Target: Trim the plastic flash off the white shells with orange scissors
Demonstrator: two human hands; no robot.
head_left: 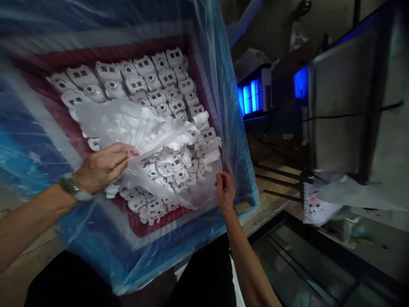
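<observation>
My left hand, with a bracelet at the wrist, pinches the edge of a clear plastic bag. Closed on the bag's lower right edge is my right hand. The bag lies tilted over the stacked parts, with loose white plastic parts showing in and under it. Beneath, white moulded parts with square openings stand packed in rows. They sit inside a large blue box lined with clear film, its inner edge dark red.
To the right, a unit with glowing blue tubes stands beyond the box. A grey metal cabinet with a black cable is further right. A dark-framed glass-topped surface lies at the lower right, near a white notebook with a pink cartoon.
</observation>
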